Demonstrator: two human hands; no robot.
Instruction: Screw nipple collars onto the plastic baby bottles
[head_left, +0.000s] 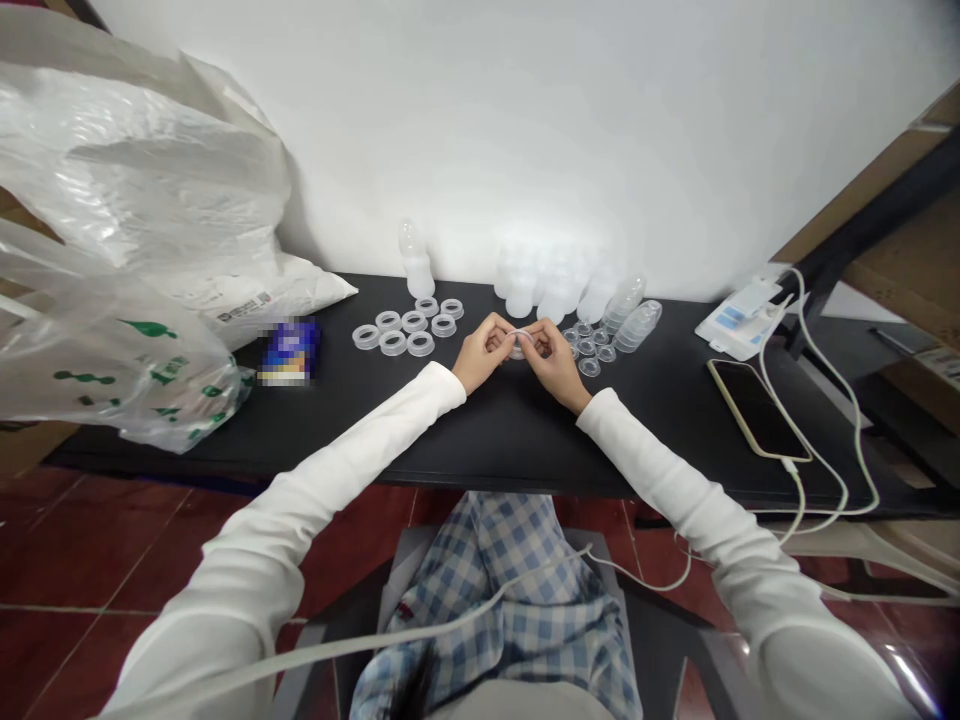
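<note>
Head view: at the black table [510,440], the left hand [480,352] and the right hand [553,364] are close together with bent fingers, and both pinch a small clear plastic ring [517,345]. More clear rings [394,331] lie left, tiny rings [589,352] lie right, and a clear bottle [415,262] stands far back.

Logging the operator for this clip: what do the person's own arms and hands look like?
The left sleeve and right sleeve are long, plain and white, reaching the wrists. The left hand and right hand are bare, without gloves.
</note>
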